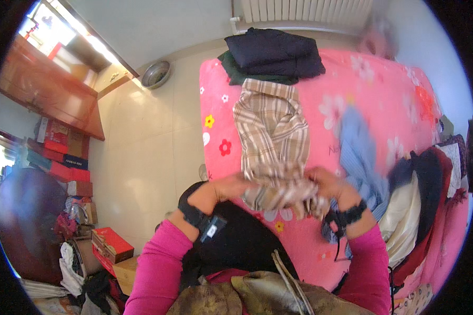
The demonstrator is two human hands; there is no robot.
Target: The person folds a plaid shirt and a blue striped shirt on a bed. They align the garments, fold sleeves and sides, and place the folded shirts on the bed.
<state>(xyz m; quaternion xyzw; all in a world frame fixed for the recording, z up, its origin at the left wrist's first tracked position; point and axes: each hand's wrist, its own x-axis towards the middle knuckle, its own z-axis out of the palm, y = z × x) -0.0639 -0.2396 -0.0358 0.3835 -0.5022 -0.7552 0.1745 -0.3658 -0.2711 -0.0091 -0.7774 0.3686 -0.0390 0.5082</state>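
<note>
A brown, tan and white plaid garment (274, 122) lies lengthwise on the pink flowered bed cover (216, 130). Its near end is bunched up and blurred between my hands. My left hand (232, 187) holds the left side of that bunched end, with the fingertips partly hidden by cloth. On the opposite side, my right hand (327, 183) grips the cloth. Just right of my right hand lies a crumpled light-blue garment (358, 149). Beyond the plaid garment's far end, folded dark navy clothing (274, 53) rests on a dark green piece (232, 71).
Along the bed's right side are heaped clothes, including a cream garment (402, 216) and a dark red one (443, 173). A metal basin (156, 75) stands on the tiled floor (138, 138). Stacked boxes (65, 157) line the left; a white radiator (307, 10) is on the far wall.
</note>
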